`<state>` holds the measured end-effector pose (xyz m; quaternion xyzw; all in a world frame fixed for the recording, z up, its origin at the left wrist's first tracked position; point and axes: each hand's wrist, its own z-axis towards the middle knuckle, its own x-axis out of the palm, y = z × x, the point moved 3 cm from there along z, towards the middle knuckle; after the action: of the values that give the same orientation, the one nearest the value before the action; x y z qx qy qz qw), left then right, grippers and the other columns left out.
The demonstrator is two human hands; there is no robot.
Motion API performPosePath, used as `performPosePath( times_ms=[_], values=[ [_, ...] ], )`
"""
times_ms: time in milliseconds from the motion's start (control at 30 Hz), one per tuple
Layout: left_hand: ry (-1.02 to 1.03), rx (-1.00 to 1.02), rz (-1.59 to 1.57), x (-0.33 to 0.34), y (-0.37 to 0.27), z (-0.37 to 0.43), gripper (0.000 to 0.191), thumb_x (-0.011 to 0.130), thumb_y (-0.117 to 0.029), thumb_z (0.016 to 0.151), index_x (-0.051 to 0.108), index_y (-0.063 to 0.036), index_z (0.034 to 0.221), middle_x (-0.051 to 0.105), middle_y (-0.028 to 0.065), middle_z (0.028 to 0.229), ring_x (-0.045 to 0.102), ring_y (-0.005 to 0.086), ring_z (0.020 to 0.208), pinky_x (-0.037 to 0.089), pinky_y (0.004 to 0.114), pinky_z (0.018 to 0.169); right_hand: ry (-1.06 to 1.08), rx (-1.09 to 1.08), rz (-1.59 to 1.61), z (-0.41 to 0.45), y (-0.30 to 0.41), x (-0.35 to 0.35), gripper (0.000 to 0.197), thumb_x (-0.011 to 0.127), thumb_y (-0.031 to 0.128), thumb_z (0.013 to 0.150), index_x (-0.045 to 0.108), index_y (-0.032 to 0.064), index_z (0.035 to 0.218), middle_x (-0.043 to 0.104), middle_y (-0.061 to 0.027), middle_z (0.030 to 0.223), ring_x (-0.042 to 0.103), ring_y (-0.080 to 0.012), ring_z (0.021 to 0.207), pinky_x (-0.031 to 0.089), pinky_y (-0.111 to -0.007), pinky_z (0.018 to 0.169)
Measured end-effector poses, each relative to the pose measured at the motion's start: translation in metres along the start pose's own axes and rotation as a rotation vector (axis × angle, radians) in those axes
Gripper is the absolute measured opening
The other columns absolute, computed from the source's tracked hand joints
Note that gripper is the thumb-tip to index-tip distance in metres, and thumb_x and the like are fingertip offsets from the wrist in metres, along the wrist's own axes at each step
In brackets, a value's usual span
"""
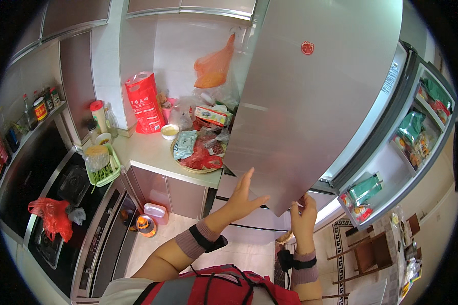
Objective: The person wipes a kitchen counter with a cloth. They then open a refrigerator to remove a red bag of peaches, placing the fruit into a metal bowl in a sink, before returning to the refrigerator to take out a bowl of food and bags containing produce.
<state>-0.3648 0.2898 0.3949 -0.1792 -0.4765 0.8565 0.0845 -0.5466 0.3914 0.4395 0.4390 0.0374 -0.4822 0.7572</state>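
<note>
A tall grey refrigerator door [290,114] with a small red sticker stands directly in front of me. My right hand [304,219] has its fingers curled at the lower right edge of that door, gripping it. Beside the door's lower left part, my left hand [242,198] is raised with thumb and fingers apart, holding nothing. To the right, a second refrigerator door [385,183] stands open and shows its inner shelves. Green packets [366,188] and several bagged foods [420,148] sit in those shelves.
A round basket of packaged food [198,171] sits on the counter [145,152] beside a red bag [145,103]. A green basket of beans [105,171] and a red plastic bag [55,217] rest by the cooktop. Bottles [146,225] stand on the floor; chairs [370,251] are at right.
</note>
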Motion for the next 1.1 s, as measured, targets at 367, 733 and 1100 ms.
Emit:
performPosePath(
  times_ms=[367,733,1100],
  values=[
    [0.066,-0.115,-0.339,0.0,-0.053,-0.013,0.088,0.069,-0.016,0.082,0.011,-0.007,0.147,0.012,0.0187,0.151,0.021,0.03,0.137,0.035,0.042,0.104,0.568,-0.387,0.023,-0.012,0.059,-0.037,0.027,0.066,0.016,0.079,0.06,0.0005,0.1,0.06,-0.019,0.085,0.059,-0.0379,0.079,0.049,-0.044,0.068],
    [-0.138,0.088,-0.357,-0.029,-0.064,-0.035,0.069,0.048,-0.01,0.085,0.017,0.0001,0.146,0.025,0.0131,0.148,0.024,0.0232,0.137,0.02,0.033,0.111,0.326,-0.355,0.328,0.033,0.034,-0.04,0.063,0.07,0.02,0.081,0.041,-0.003,0.132,0.049,-0.0232,0.127,0.05,-0.0313,0.117,0.04,-0.038,0.099],
    [-0.684,0.046,-0.169,-0.099,-0.054,-0.066,0.05,0.039,-0.025,0.099,0.025,-0.0029,0.142,0.039,0.0143,0.137,0.041,0.0231,0.122,0.033,0.035,0.102,0.777,-0.6,0.546,0.011,0.093,-0.011,0.054,0.055,0.009,0.087,0.038,0.0058,0.139,0.049,-0.0198,0.128,0.057,-0.0264,0.108,0.045,-0.034,0.093]
  ],
)
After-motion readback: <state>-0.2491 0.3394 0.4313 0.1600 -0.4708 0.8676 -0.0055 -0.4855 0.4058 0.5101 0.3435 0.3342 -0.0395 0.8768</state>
